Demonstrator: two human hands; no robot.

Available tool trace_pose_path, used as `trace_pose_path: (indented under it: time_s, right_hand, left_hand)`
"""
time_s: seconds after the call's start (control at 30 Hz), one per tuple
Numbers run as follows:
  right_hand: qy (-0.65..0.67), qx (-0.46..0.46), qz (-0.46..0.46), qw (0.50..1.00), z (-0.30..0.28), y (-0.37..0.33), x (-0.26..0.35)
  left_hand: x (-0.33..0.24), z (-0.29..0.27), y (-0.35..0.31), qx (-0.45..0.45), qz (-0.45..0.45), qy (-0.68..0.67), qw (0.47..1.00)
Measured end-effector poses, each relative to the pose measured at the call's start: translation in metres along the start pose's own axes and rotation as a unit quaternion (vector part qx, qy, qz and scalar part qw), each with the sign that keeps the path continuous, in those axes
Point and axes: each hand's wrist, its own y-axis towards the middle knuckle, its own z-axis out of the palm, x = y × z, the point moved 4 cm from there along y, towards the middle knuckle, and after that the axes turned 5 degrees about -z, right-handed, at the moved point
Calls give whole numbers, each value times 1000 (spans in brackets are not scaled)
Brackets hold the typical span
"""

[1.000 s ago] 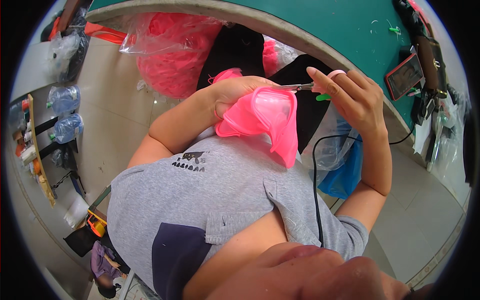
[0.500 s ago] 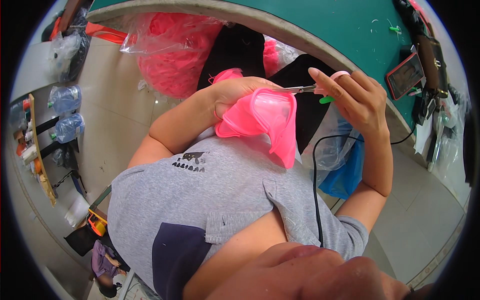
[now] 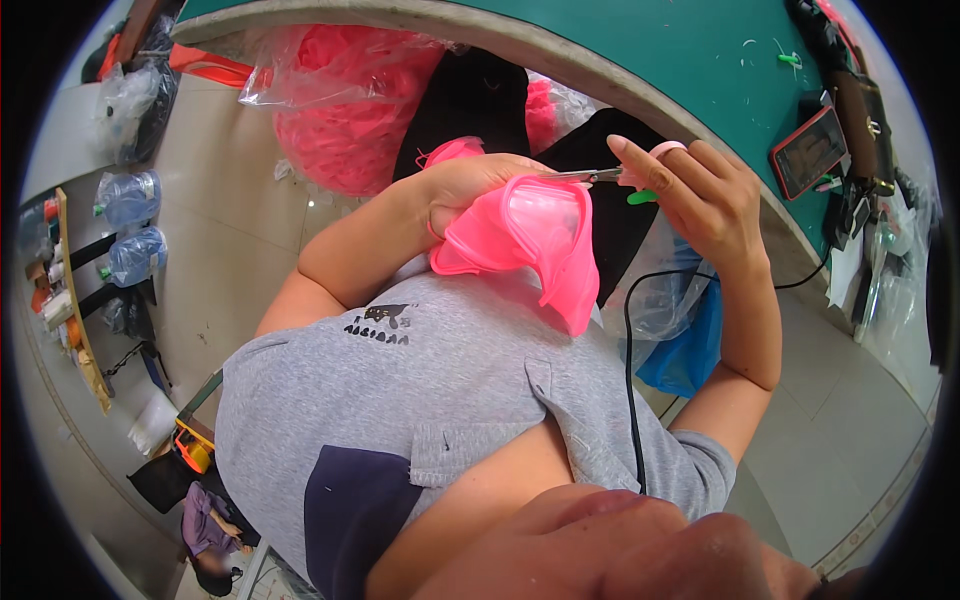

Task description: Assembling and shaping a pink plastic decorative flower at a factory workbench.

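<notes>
Left hand (image 3: 482, 178) gripping a pink pliable piece (image 3: 480, 235); right hand (image 3: 718, 200) curled around scissors (image 3: 600, 175) near its upper edge. Grey shirt (image 3: 450, 350): dark lettering (image 3: 378, 336).

A smooth, glossy, rubber-like finish is shown by the pink piece (image 3: 490, 232), and shiny metal is seen in the blades of the scissors (image 3: 604, 175). Matt, heathered cloth is worn as the grey shirt (image 3: 390, 400). The green tabletop (image 3: 640, 50) is smoothly surfaced, its grey edge (image 3: 560, 58) rougher. Thin, crinkled, glossy plastic is seen in the blue bag (image 3: 690, 350).
</notes>
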Motion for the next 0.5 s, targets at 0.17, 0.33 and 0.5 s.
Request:
trace_pose_path:
  time_s: [0.17,0.33,0.5]
  right_hand:
    - [3,-18,7,1000,7,-5,1]
    - [7,-25,17,1000,10,-7,3]
    - [6,-32,17,999,14,-9,5]
  left_hand:
    - [-1,2,0,22,4,-4,1000]
    - [0,0,-1,8,4,-17,1000]
    - [1,8,-1,16,4,-13,1000]
